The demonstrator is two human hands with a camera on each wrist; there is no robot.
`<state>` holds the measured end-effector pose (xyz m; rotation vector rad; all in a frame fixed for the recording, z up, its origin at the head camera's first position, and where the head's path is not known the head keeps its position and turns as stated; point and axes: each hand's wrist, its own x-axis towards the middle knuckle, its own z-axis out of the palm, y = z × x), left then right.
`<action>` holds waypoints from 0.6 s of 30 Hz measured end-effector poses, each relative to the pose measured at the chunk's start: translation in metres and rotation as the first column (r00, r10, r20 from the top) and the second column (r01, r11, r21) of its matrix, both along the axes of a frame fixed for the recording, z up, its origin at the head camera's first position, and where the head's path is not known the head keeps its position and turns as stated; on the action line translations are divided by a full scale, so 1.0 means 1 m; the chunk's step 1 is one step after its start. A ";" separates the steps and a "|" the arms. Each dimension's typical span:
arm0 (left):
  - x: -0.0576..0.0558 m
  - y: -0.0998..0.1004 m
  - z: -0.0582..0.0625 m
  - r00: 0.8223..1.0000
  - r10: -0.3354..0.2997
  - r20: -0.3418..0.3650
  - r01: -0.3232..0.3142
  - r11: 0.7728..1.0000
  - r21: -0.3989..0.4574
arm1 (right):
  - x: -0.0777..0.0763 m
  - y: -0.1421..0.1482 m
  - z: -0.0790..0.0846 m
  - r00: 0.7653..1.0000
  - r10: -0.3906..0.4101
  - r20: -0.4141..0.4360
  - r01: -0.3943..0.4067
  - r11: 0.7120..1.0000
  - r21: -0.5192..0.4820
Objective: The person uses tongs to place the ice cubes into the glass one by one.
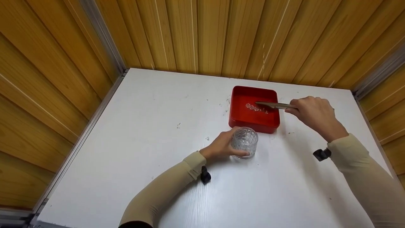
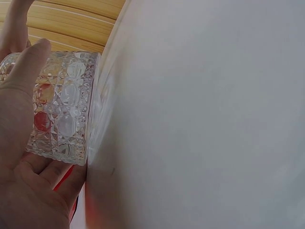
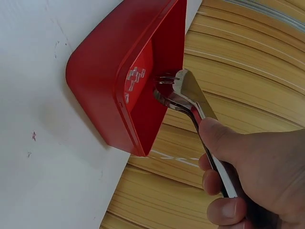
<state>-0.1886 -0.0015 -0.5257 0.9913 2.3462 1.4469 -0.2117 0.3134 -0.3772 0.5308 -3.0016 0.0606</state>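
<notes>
A clear cut-glass tumbler (image 1: 246, 142) stands upright on the white table, and my left hand (image 1: 221, 146) grips it from the left side. The left wrist view shows the thumb on one side of the tumbler (image 2: 66, 105) and fingers on the other. Just behind it sits a square red tray (image 1: 253, 126) with several small clear pieces (image 1: 252, 107) on its floor. My right hand (image 1: 316, 115) holds metal tongs (image 1: 278, 105) over the tray's right wall. Close up, the tongs (image 3: 188, 102) have one tined end and one broad end, apart, with nothing visible between them.
The white table (image 1: 152, 126) has small dark marks scattered on it. Yellow wood-plank walls (image 1: 208, 38) rise behind and at both sides, with metal frame posts (image 1: 106, 34) at the corners.
</notes>
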 end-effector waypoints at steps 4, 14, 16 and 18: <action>0.000 0.000 0.001 1.000 0.001 0.004 -0.001 1.000 -0.008 | 0.014 -0.002 0.002 1.000 0.011 -0.023 -0.012 0.999 -0.037; 0.000 0.000 0.000 1.000 0.005 -0.008 -0.005 1.000 -0.015 | 0.049 -0.014 0.008 0.986 0.106 -0.130 -0.118 0.989 -0.086; 0.000 0.000 0.000 1.000 0.004 -0.011 -0.004 1.000 -0.010 | 0.057 -0.016 0.007 0.978 0.137 -0.156 -0.153 0.983 -0.099; 0.000 0.000 0.000 1.000 0.005 -0.010 -0.005 1.000 -0.008 | 0.063 -0.019 0.006 0.972 0.163 -0.169 -0.184 0.976 -0.114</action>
